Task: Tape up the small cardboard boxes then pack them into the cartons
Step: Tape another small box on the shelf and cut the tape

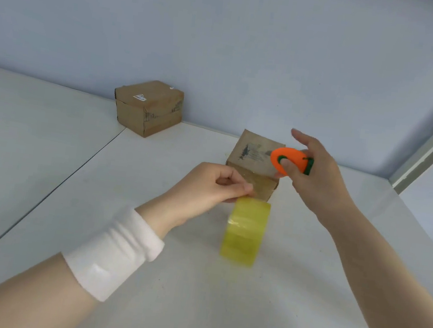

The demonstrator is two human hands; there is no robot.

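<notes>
A small brown cardboard box stands in the middle of the white table. My left hand pinches the strip of clear tape just in front of that box, and the yellowish tape roll hangs blurred below the fingers. To the right of the box my right hand holds an orange carrot-shaped cutter with a green end between thumb and fingers, its index finger stretched out. A second small cardboard box sits closed at the back by the wall.
The white table meets a pale blue wall behind. A seam between two tabletops runs along the left. A white window frame rises at the right. A white wristband is on my left forearm.
</notes>
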